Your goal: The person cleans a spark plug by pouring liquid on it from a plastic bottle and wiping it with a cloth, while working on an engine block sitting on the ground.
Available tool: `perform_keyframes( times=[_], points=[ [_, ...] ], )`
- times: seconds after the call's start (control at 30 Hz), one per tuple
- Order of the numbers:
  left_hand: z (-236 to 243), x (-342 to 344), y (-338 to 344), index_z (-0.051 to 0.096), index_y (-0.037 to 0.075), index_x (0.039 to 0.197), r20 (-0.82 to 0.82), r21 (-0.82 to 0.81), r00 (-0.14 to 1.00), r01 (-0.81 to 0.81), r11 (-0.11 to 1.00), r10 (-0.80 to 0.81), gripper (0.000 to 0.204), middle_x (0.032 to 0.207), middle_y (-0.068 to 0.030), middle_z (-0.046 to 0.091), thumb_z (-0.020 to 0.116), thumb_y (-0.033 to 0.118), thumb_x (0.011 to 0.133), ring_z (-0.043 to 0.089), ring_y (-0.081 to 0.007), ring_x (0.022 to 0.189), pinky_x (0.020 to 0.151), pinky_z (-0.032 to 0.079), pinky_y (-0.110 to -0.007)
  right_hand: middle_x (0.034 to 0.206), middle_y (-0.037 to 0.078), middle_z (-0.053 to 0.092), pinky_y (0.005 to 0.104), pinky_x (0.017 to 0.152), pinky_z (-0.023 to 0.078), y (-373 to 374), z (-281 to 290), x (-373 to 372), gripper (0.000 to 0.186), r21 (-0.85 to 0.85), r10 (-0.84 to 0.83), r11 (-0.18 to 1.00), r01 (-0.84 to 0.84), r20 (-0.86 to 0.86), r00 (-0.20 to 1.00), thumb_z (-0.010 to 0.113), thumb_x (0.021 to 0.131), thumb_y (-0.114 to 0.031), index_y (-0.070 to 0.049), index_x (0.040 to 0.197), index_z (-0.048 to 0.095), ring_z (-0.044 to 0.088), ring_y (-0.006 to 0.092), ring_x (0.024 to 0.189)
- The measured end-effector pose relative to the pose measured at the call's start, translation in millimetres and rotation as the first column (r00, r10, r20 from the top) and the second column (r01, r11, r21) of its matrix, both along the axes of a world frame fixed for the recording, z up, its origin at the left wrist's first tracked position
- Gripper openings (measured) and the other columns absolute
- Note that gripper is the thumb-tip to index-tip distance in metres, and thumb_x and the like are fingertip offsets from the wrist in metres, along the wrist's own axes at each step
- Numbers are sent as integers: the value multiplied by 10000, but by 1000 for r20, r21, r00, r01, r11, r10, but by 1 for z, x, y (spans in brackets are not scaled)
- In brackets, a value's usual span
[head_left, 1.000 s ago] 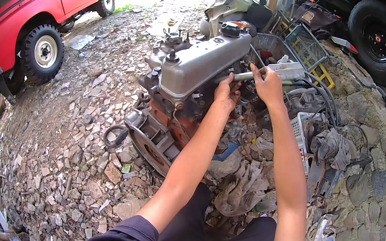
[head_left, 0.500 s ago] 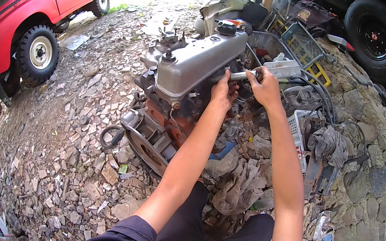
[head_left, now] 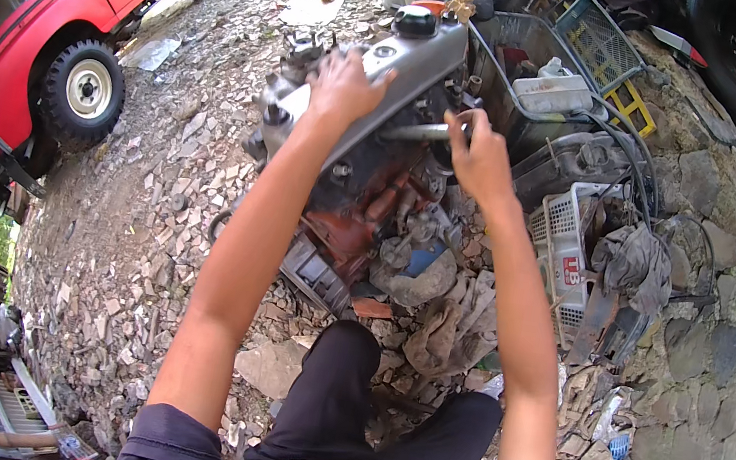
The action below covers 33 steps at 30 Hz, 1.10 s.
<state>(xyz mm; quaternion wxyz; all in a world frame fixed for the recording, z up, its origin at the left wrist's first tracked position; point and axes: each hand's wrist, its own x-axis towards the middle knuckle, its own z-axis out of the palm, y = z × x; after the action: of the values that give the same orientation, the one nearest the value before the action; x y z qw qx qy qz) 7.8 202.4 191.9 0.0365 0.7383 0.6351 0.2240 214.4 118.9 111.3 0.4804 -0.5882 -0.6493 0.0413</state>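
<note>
An engine (head_left: 338, 237) with a grey metal valve cover (head_left: 425, 64) and a black filler cap (head_left: 414, 22) sits on the rubble ahead of me. My left hand (head_left: 344, 89) lies over the top of the valve cover with its fingers spread. On the engine's right side, my right hand (head_left: 483, 160) grips a silvery bar-shaped hand tool (head_left: 417, 132). The bar points left toward the engine's side, just below the cover. Its far end is hard to make out, so I cannot tell whether it is seated on a fastener.
Right of the engine stand a grey bin (head_left: 538, 127) with a white plastic bottle and a white crate (head_left: 565, 252) bearing a grey rag (head_left: 632, 267). Dirty cloth (head_left: 452, 335) lies before my knees. A red off-road vehicle (head_left: 64, 18) is parked at left; a stone wall (head_left: 703, 360) runs along the right.
My left hand has left the tool and moved left onto the valve cover. My right hand still holds the tool, now slightly lower and further left. The view has shifted.
</note>
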Motion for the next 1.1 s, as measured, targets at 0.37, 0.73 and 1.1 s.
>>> perform_keyframes(
  times=[0.37,0.73,1.1],
  points=[
    [3,-2,10,210,114,1591,-394,-275,919,-111,955,-7,1077,1546,-244,371,737,593,783,446,-442,1359,1063,382,-626,826,256,692,542,715,532,-25,29,2,466,-527,-38,848,52,37,999,571,989,-462,2,960,611,673,471,840],
    [17,11,9,202,106,1586,-340,-328,940,-119,937,1,1043,1549,-271,347,745,525,800,391,-474,1392,1096,347,-609,923,275,700,503,789,530,-30,38,-20,416,-592,-155,806,5,-203,967,654,959,-368,15,1114,609,678,457,911],
    [16,13,16,239,107,1572,-291,-284,956,-107,953,21,1058,1534,-262,365,783,515,762,409,-473,1376,1079,363,-603,728,254,677,546,692,537,-20,46,-13,398,-649,-71,761,-19,-112,991,599,981,-408,-10,997,615,678,467,752]
  ],
)
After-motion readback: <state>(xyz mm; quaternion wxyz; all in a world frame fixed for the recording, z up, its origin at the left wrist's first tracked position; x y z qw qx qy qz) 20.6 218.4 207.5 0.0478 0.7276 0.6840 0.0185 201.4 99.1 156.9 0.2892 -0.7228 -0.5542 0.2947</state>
